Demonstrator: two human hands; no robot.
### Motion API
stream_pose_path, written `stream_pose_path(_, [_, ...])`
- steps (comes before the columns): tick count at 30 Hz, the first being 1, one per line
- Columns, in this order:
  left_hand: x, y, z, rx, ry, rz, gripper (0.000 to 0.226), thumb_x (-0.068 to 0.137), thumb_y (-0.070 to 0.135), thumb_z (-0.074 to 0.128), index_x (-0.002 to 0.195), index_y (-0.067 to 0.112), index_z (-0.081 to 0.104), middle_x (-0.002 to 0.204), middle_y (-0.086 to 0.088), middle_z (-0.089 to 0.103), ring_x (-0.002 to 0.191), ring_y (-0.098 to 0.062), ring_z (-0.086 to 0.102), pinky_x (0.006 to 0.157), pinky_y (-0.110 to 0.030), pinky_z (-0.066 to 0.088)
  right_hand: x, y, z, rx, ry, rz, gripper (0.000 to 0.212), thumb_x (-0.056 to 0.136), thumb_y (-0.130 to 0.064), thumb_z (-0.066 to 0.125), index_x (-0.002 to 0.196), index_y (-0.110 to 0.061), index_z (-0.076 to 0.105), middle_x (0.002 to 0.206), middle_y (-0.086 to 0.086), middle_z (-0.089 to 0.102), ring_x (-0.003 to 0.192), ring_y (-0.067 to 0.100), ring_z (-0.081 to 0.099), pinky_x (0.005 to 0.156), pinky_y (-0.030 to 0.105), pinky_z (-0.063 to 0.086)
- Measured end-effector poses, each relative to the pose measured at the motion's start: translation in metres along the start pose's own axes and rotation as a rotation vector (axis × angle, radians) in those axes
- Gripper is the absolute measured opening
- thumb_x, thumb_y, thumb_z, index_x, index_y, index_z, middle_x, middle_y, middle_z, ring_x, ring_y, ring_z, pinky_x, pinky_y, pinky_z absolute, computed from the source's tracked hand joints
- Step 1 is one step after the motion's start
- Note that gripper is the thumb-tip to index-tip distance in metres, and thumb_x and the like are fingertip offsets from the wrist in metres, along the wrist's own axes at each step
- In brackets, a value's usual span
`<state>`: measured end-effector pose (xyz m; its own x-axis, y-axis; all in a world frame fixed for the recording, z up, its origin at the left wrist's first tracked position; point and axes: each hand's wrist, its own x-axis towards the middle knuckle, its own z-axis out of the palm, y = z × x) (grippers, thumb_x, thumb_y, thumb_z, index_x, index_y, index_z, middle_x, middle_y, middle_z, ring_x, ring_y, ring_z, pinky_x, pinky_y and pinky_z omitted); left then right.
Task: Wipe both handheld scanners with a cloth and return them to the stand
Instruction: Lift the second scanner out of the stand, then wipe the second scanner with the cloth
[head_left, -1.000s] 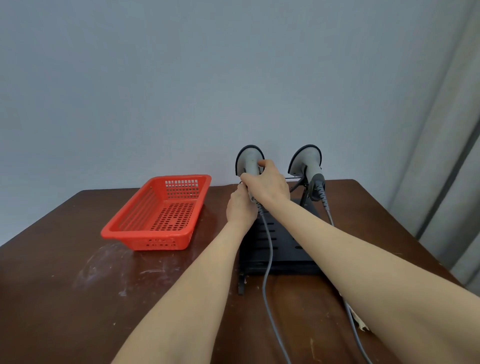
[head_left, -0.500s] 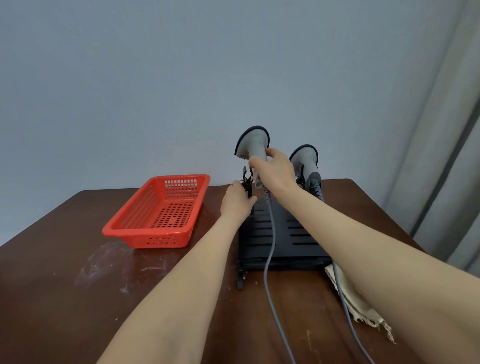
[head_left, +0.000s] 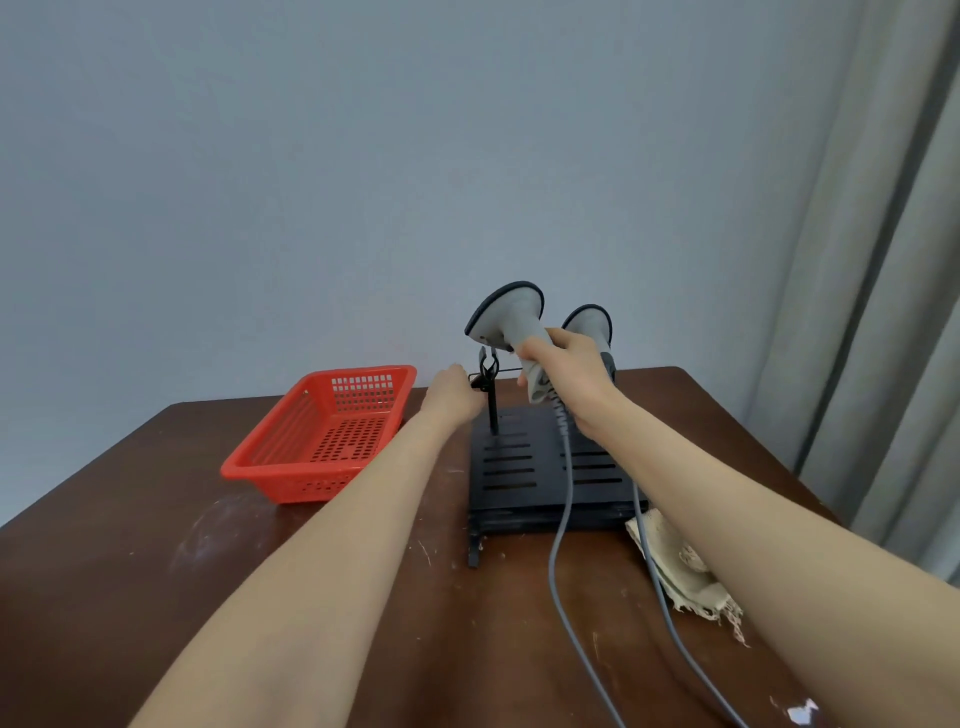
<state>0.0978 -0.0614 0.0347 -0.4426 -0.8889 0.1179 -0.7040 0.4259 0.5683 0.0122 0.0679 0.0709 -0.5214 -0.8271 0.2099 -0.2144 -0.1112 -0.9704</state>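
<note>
1. The right hand grips the handle of a grey scanner, held just above the clip of the black stand, near the table's far edge.
2. The left hand reaches that clip; its grip cannot be told.
3. The second scanner sits behind the right hand.
4. The cloth lies toward the table's right edge.
</note>
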Motion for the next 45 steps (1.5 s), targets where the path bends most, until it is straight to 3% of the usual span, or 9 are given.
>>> stream_pose_path(4, [-0.008, 0.003, -0.026, -0.214, 0.137, -0.012, 0.043, 0.096, 0.006, 0.036, 0.139, 0.000, 0.039, 0.145, -0.016, 0.042, 0.133, -0.028, 0.039, 0.104, -0.031, 0.032, -0.019, -0.004, -0.013, 0.074, -0.096, -0.011, 0.014, 0.088, -0.009, 0.049, 0.088, 0.000, 0.059, 0.068, 0.016, 0.060, 0.059, 0.016, 0.054, 0.047, 0.020, 0.046])
stream_pose_path(7, [-0.020, 0.009, -0.044, -0.484, 0.207, 0.037, 0.029, 0.094, 0.010, 0.034, 0.110, 0.014, 0.058, 0.119, -0.015, 0.053, 0.113, -0.025, 0.050, 0.100, -0.038, 0.038, -0.031, -0.005, -0.022, 0.113, -0.169, 0.013, 0.013, 0.088, -0.010, 0.048, 0.094, -0.004, 0.059, 0.070, 0.013, 0.064, 0.058, 0.015, 0.056, 0.049, 0.024, 0.045])
stream_pose_path(14, [-0.059, 0.018, -0.072, -0.816, -0.001, 0.075, 0.038, 0.094, 0.046, 0.043, 0.120, 0.019, 0.052, 0.114, 0.001, 0.061, 0.107, -0.018, 0.060, 0.094, -0.039, 0.048, -0.054, -0.001, -0.049, 0.408, -0.248, 0.120, 0.022, 0.085, -0.004, 0.042, 0.103, -0.005, 0.055, 0.069, 0.010, 0.066, 0.053, 0.014, 0.051, 0.046, 0.022, 0.048])
stream_pose_path(19, [-0.087, 0.027, -0.071, -0.778, -0.181, 0.151, 0.024, 0.094, 0.044, 0.046, 0.102, 0.028, 0.062, 0.106, 0.001, 0.067, 0.100, -0.017, 0.064, 0.089, -0.037, 0.050, -0.063, 0.013, -0.066, 0.494, -0.400, 0.106, 0.047, 0.068, -0.010, 0.046, 0.115, -0.003, 0.053, 0.076, 0.014, 0.064, 0.053, 0.015, 0.048, 0.045, 0.023, 0.045])
stream_pose_path(30, [-0.107, 0.021, -0.051, -0.699, -0.181, 0.241, 0.029, 0.092, 0.036, 0.055, 0.108, 0.014, 0.066, 0.098, -0.004, 0.068, 0.094, -0.020, 0.065, 0.094, -0.044, 0.052, -0.069, 0.024, -0.068, 0.446, -0.619, 0.200, 0.035, 0.076, -0.020, 0.054, 0.107, -0.002, 0.053, 0.079, 0.014, 0.064, 0.050, 0.016, 0.050, 0.045, 0.025, 0.047])
stream_pose_path(34, [-0.111, 0.018, -0.046, -0.646, -0.124, 0.270, 0.069, 0.068, 0.059, 0.061, 0.124, 0.020, 0.060, 0.123, -0.001, 0.063, 0.110, -0.017, 0.061, 0.095, -0.039, 0.051, -0.059, 0.024, -0.065, 0.402, -0.670, 0.334, 0.059, 0.081, -0.050, 0.058, 0.111, 0.000, 0.054, 0.072, 0.014, 0.063, 0.051, 0.017, 0.057, 0.046, 0.025, 0.051])
stream_pose_path(38, [-0.113, 0.016, -0.042, -0.666, -0.120, 0.284, 0.079, 0.062, 0.062, 0.060, 0.128, 0.019, 0.056, 0.121, -0.005, 0.063, 0.107, -0.018, 0.063, 0.089, -0.036, 0.054, -0.054, 0.020, -0.063, 0.280, -0.737, 0.371, 0.066, 0.077, -0.055, 0.051, 0.107, 0.004, 0.055, 0.067, 0.012, 0.064, 0.050, 0.016, 0.061, 0.047, 0.024, 0.051])
stream_pose_path(42, [-0.114, 0.012, -0.041, -0.680, -0.163, 0.245, 0.077, 0.064, 0.061, 0.061, 0.129, 0.019, 0.056, 0.120, -0.007, 0.063, 0.107, -0.019, 0.063, 0.091, -0.039, 0.054, -0.051, 0.021, -0.059, 0.258, -0.814, 0.344, 0.053, 0.076, -0.051, 0.058, 0.110, -0.010, 0.063, 0.059, 0.005, 0.055, 0.044, 0.011, 0.050, 0.045, 0.021, 0.047])
stream_pose_path(45, [-0.113, 0.009, -0.040, -0.725, -0.106, 0.214, 0.044, 0.085, 0.053, 0.055, 0.115, 0.022, 0.062, 0.118, -0.003, 0.066, 0.107, -0.015, 0.063, 0.096, -0.039, 0.049, -0.052, 0.023, -0.058, 0.220, -0.799, 0.343, 0.043, 0.080, -0.045, 0.054, 0.106, -0.012, 0.063, 0.055, 0.003, 0.050, 0.040, 0.010, 0.046, 0.041, 0.020, 0.043])
